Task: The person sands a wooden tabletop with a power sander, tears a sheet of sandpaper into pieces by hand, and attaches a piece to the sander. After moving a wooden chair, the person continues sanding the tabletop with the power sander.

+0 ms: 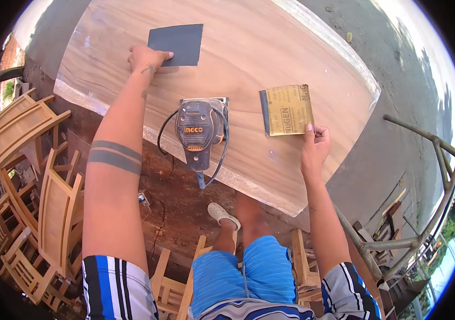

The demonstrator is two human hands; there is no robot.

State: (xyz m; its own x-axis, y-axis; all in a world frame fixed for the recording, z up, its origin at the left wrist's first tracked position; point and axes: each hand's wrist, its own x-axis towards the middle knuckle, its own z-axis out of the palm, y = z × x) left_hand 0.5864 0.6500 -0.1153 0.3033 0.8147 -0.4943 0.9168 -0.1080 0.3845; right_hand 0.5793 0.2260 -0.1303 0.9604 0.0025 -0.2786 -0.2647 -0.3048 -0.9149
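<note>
My left hand point(147, 57) is at the far left part of the board, its thumb over the lower left corner of a dark grey sandpaper sheet point(182, 44), gripping it there. The sheet's grit side faces up. My right hand point(315, 146) pinches the lower right corner of a second sandpaper sheet point(287, 110), folded, with its tan printed backing up and a dark strip along the left edge. Between my hands an electric sander point(195, 127) rests near the board's front edge, its cord looped around it.
A large wooden board point(238, 58) with pale rough edges forms the work surface. Wooden chair frames point(51, 208) are piled at the left. A metal pipe frame point(424, 133) stands at the right, with wood scraps below it. A loose cable lies on the ground.
</note>
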